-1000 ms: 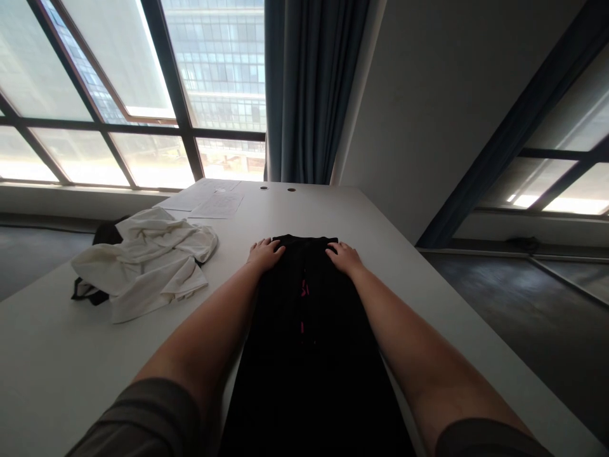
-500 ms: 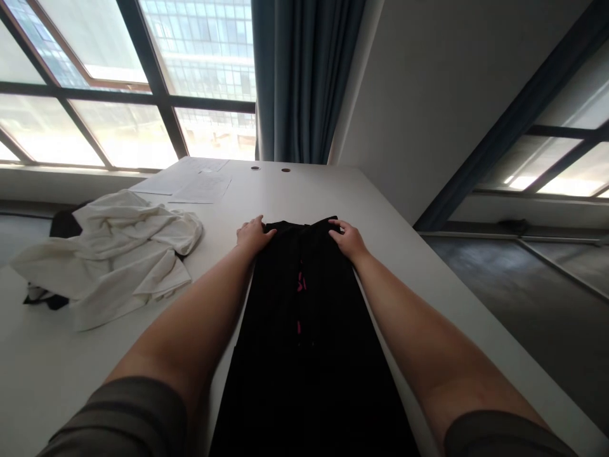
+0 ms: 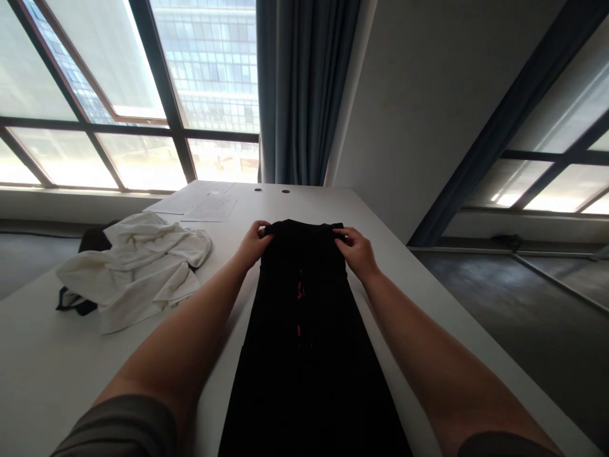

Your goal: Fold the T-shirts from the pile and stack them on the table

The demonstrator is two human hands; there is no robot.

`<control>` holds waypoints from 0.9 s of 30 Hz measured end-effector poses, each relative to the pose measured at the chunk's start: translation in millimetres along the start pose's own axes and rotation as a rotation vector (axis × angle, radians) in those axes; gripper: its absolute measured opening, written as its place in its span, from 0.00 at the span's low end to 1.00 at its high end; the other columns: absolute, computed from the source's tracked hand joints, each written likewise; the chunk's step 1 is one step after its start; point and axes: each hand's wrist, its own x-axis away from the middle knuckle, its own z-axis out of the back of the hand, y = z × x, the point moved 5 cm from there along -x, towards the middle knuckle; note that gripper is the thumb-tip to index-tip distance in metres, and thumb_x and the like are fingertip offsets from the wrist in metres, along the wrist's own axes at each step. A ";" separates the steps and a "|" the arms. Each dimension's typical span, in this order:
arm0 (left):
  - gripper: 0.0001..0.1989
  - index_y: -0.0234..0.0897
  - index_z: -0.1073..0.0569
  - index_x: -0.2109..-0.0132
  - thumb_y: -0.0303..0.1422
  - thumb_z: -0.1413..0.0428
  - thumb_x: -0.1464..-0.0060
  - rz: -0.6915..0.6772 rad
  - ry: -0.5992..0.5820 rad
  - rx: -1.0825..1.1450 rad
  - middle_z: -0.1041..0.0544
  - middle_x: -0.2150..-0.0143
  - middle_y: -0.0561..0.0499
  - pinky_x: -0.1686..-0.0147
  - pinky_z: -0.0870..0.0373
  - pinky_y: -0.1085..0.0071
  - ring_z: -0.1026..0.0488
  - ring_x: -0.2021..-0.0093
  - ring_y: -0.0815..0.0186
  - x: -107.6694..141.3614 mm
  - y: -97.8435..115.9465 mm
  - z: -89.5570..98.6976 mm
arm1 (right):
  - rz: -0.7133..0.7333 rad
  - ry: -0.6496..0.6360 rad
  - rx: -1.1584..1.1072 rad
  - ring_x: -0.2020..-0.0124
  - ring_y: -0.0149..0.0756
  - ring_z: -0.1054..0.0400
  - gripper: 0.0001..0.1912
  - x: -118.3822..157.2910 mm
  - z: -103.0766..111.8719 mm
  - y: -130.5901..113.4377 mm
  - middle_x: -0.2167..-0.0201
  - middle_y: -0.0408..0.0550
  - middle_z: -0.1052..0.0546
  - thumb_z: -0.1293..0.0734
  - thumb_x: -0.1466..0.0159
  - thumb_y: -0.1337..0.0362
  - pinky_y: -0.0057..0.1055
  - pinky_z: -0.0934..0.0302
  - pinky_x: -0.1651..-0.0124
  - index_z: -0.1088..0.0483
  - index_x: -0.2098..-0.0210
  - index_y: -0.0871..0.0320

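A long black garment (image 3: pixel 309 374) with small pink print down its middle lies lengthwise on the white table (image 3: pixel 304 204), its near end running out of the bottom of the view. Its exact kind cannot be told. At the far left corner, my left hand (image 3: pixel 254 245) pinches the cloth between thumb and fingers. My right hand (image 3: pixel 358 251) grips the far right corner the same way. Between the hands the far edge looks raised, and a wider band of cloth seems doubled over just below it.
A crumpled white garment (image 3: pixel 143 266) with dark parts lies on the left of the table. Several printed paper sheets (image 3: pixel 209 207) are at the far left, near two round holes in the tabletop. A blue curtain (image 3: pixel 304 95) and windows stand beyond.
Both hands have closed on the far corners of the black garment. Its far edge, uneven with a dip before, now looks straighter and lifted. The view has tilted up slightly.
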 end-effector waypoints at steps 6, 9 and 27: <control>0.24 0.41 0.31 0.45 0.26 0.42 0.51 -0.281 -0.409 -0.095 0.25 0.56 0.52 0.53 0.30 0.71 0.27 0.56 0.67 104.9 39.0 18.8 | 0.151 -0.291 -0.033 0.60 0.34 0.30 0.10 68.6 44.5 -32.9 0.60 0.47 0.24 0.30 0.38 0.60 0.32 0.32 0.52 0.32 0.60 0.56; 0.21 0.42 0.25 0.52 0.21 0.46 0.53 -0.314 -0.704 -0.379 0.24 0.55 0.52 0.49 0.30 0.69 0.27 0.53 0.64 157.3 36.9 17.1 | 0.189 -0.680 0.077 0.57 0.34 0.28 0.23 110.7 46.8 -33.7 0.57 0.47 0.23 0.32 0.41 0.70 0.32 0.33 0.49 0.31 0.46 0.55; 0.16 0.44 0.24 0.44 0.41 0.50 0.33 -0.376 -0.329 -0.696 0.20 0.48 0.48 0.41 0.30 0.60 0.25 0.46 0.59 157.9 52.6 -11.5 | 0.368 -0.493 0.308 0.36 0.45 0.36 0.19 125.2 26.0 -65.2 0.41 0.53 0.27 0.40 0.31 0.66 0.46 0.41 0.31 0.23 0.45 0.55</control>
